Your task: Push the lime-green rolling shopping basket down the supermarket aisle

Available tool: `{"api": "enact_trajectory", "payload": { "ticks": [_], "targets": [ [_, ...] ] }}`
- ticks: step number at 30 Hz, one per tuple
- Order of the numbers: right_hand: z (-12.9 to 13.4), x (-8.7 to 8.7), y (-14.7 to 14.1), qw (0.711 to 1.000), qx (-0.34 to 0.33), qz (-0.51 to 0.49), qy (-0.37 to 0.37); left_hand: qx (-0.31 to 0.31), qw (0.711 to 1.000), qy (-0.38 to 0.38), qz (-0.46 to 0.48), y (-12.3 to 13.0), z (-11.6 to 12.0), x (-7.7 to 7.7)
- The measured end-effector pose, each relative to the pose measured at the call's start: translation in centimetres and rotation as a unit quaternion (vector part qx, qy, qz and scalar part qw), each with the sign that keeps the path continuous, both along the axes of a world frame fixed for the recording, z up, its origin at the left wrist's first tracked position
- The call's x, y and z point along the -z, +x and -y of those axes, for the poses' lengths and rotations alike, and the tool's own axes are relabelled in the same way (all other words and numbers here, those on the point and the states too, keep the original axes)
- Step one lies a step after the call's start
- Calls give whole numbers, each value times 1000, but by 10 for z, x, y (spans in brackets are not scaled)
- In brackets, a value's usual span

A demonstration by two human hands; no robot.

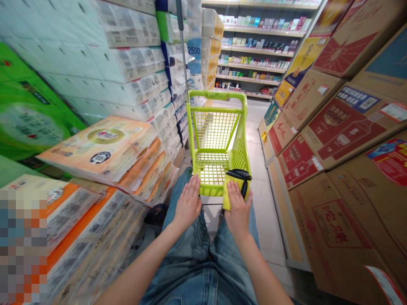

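Note:
A lime-green plastic basket cart (218, 109) with grid walls stands right in front of my knees. Its tall grey pole rises on the left, and no goods show inside. My left hand (188, 203) lies flat on my left knee, fingers together and stretched, the tips beside the basket's near rim. On the right knee, my right hand (239, 209) holds a yellow and black fabric item (227, 186), perhaps a folded pouch, against the basket's near right corner. Part of that item is hidden under the fingers.
Stacked tissue packs (136, 63) line the left side, with orange packs (104, 140) jutting out near my left arm. Cardboard cartons (337, 212) are piled along the right. Shelves of small boxed goods (254, 53) stand at the back. Pale floor tiles (256, 146) run between.

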State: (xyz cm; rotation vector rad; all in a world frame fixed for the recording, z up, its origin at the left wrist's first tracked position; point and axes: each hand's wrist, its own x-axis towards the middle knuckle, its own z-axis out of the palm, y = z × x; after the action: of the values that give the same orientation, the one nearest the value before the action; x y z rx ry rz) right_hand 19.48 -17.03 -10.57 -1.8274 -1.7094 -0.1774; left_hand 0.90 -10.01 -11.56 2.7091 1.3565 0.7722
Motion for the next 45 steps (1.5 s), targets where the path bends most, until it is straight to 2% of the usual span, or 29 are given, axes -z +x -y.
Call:
{"api": "enact_trajectory", "payload": {
  "ticks": [3, 6, 8, 11, 15, 18, 20, 22, 25, 28, 30, 33, 37, 39, 42, 45],
  "targets": [
    [-14, -6, -51, 997, -78, -9, -14, 4, 1000, -8, -2, -2, 0, 0],
    [-18, -10, -68, 993, -117, -16, -22, 8, 1000, -10, -3, -4, 0, 0],
    [-14, -10, -55, 991, -133, -5, -27, 6, 1000, -6, -3, -5, 0, 0],
    [-1, -7, -9, 992, -123, 21, -28, 4, 1000, 2, -4, -3, 0, 0],
    [9, -1, 53, 999, -30, 11, -11, 3, 1000, 9, -6, 0, 0, 1],
    [6, 1, 62, 1000, 26, -13, -2, 1, 1000, 10, -2, 2, 0, 1],
    [0, 0, 41, 998, 50, -23, 4, -1, 1000, 11, 5, 3, 1, 2],
    [-7, -3, 6, 999, 38, -23, 3, -3, 1000, 9, 10, 4, 1, 4],
    [-16, -9, -49, 998, -55, -20, -13, 0, 1000, 9, 13, 2, 1, 7],
    [-18, -12, -73, 994, -104, -22, -27, 6, 1000, 11, 10, -1, 0, 7],
    [-14, -12, -63, 992, -123, -14, -36, 9, 1000, 7, 3, -3, 0, 5],
    [-2, -9, -21, 991, -124, 12, -47, 6, 1000, 6, -3, -2, 0, 3],
    [10, -2, 44, 999, -36, 23, -30, 4, 1000, 14, -1, 1, 0, 3],
    [10, 0, 60, 1000, -3, 14, -25, 3, 1000, 15, 2, 2, 0, 3],
    [5, 3, 50, 999, 37, 0, -9, 2, 1000, 15, 7, 3, 0, 3],
    [-5, 5, 5, 1000, 26, -8, 6, 1, 1000, 14, 10, 2, 0, 4]
  ]
}}
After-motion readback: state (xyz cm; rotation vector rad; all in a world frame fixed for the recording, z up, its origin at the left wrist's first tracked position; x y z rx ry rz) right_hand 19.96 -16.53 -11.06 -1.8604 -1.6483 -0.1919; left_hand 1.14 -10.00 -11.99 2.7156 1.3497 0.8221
